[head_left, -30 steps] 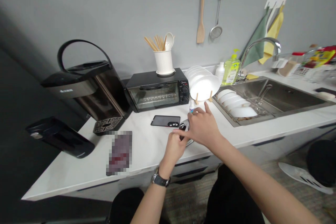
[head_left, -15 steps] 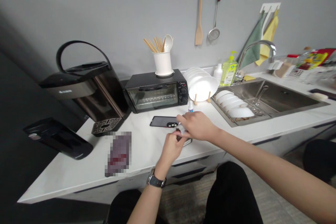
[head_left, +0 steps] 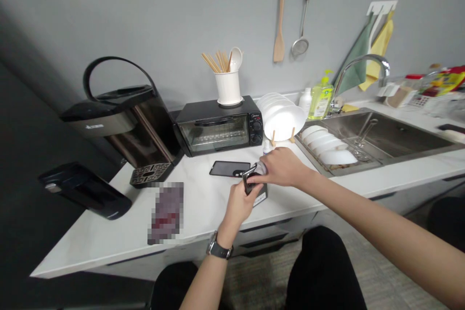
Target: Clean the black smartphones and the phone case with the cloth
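Observation:
My left hand (head_left: 239, 205), with a watch on the wrist, is closed on a small dark object with a shiny rim (head_left: 250, 174). From the right, my right hand (head_left: 281, 167) pinches a greyish-white piece (head_left: 260, 168) against that object; its fingers partly hide it. Just below my right hand, a dark box with a white label (head_left: 260, 198) rests on the counter. A black phone (head_left: 227, 168) lies flat to the left of my hands. Behind my right hand stands a small white bottle (head_left: 268, 146), mostly hidden.
A toaster oven (head_left: 220, 131) and plates (head_left: 285, 122) stand behind. At left are a water dispenser (head_left: 145, 131), a dark flask-like item (head_left: 85, 191) and a pixelated item (head_left: 167, 213). The sink (head_left: 395, 135) with bowls (head_left: 327, 145) is at right.
The dark object in my left hand has tilted up, showing its shiny rim. My right hand has shifted slightly right, and more of the labelled box shows. The whole view has shifted a little.

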Demonstrator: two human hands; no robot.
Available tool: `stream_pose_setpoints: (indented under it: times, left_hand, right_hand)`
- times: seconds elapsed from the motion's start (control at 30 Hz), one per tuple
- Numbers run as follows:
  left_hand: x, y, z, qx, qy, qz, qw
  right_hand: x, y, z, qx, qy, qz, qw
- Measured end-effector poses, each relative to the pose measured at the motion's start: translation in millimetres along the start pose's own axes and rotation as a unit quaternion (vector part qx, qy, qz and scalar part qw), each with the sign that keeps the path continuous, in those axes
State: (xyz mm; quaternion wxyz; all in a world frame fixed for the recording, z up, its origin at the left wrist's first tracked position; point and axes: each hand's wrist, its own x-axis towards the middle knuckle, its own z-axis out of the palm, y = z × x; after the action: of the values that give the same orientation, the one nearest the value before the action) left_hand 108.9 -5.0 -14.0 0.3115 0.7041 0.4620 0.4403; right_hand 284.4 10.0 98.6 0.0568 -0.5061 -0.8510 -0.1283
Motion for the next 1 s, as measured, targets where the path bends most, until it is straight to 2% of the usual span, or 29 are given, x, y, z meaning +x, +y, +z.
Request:
stream_pose_setpoints:
  times: [0.07,0.23,0.3,0.4,0.47,0.57,0.7,0.77,0.87,0.9,0.93,1.0]
  left_hand:
    - [1,-1,0.2,0.006,-0.020,0.006,1.000]
    - [2,-3,-0.3,0.017,-0.048,0.013,0.999]
    - [1,-2,-1.7,0.017,-0.051,0.009,0.999]
    - [-1,1,-3.6,0.013,-0.051,0.004,0.999]
    - [0,0,-3.7,0.012,-0.052,0.003,0.999]
    - [3,-2,-3.1,0.018,-0.054,0.003,0.998]
    - [6,-3,-4.5,0.024,-0.050,0.002,0.998]
    - [6,-2,-5.7,0.022,-0.050,-0.004,0.998]
    - [5,-1,-5.6,0.022,-0.041,-0.014,0.999]
    - [5,-1,-5.0,0.023,-0.038,-0.016,0.999]
    - [5,-2,-4.4,0.025,-0.037,-0.016,0.999]
    - [5,-5,-3.0,0.030,-0.036,-0.013,0.999]
  right_hand:
    - [-5,-9,-1,0.020,0.022,-0.024,0.999]
    - [-2,-32,-2,0.076,0.044,-0.177,0.980]
    - [0,-28,-1,0.076,0.040,-0.167,0.982]
    - [-5,-16,-1,0.065,0.020,-0.075,0.995]
    - [-10,-16,-1,0.064,0.019,-0.044,0.997]
    - [-12,-33,0,0.054,0.061,-0.065,0.995]
    - [-2,-49,2,0.036,0.081,-0.161,0.983]
    - [0,-43,2,0.046,0.065,-0.123,0.989]
    - [-5,-32,-1,0.039,0.020,0.047,0.998]
    - [-7,-32,-1,0.033,0.013,0.083,0.996]
    - [-9,-34,-2,0.029,0.017,0.094,0.995]
    - [-10,-43,-1,0.032,0.044,0.048,0.997]
